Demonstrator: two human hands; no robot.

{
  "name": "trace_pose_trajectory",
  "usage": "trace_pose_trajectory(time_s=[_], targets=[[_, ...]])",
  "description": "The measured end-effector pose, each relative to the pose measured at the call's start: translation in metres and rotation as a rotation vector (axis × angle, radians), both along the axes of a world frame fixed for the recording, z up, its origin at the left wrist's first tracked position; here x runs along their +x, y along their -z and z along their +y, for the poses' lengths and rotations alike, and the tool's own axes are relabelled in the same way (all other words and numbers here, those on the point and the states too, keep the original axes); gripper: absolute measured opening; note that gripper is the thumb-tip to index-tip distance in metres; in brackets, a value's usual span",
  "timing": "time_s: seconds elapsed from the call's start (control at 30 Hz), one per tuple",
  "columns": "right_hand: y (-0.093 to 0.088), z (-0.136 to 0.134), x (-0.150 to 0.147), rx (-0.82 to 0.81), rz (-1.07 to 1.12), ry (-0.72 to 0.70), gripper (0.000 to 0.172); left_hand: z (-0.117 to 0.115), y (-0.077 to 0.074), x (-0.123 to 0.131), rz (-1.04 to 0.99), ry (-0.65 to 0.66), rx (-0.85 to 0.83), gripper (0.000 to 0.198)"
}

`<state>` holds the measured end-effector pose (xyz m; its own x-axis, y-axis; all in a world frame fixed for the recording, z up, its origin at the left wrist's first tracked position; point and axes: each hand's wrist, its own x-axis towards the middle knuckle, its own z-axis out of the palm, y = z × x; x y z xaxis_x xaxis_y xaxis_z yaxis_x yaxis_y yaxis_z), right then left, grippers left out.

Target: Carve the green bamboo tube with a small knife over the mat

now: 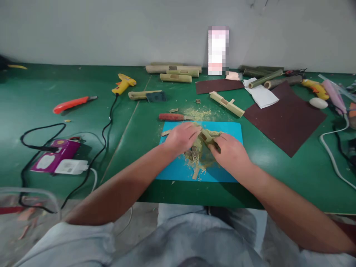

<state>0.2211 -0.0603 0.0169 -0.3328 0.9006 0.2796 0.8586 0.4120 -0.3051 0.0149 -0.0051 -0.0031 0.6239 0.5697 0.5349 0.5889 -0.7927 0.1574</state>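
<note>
The left hand clenches its fingers on the bamboo piece above the blue mat on the desk; the right hand grips what looks like a small blade; with both hands so close, a slip could nick the left fingers.

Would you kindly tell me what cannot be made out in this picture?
1. Bamboo piece: head view, largely covered by the left hand and right hand.
2. Whatever the right hand grips: head view, hidden by that hand.
3. Upright thing by the wall: head view, blurred out.
4. Cable at the right: head view, cut off by the edge.
</note>
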Motion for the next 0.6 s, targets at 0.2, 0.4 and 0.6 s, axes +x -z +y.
trace_pose_trajectory(time_s=[0.2, 0.4, 0.6], targets=[[-0.0008, -0.0007, 0.0001, -0.016, -0.022, -0.013, 0.020, -0.0060, -0.0009, 0.0028, 0.027, 0.036, -0.015, 0.032], [-0.0004, -0.0002, 0.0004, -0.009, -0.014, -0.022, 0.020, -0.0052, -0.0010, 0.0038, 0.015, 0.063, -0.057, 0.032], [-0.0023, -0.0010, 0.0006, -0.028, -0.023, -0.060, 0.020, -0.0056, -0.0019, 0.0007, 0.009, 0.048, -0.072, 0.032]])
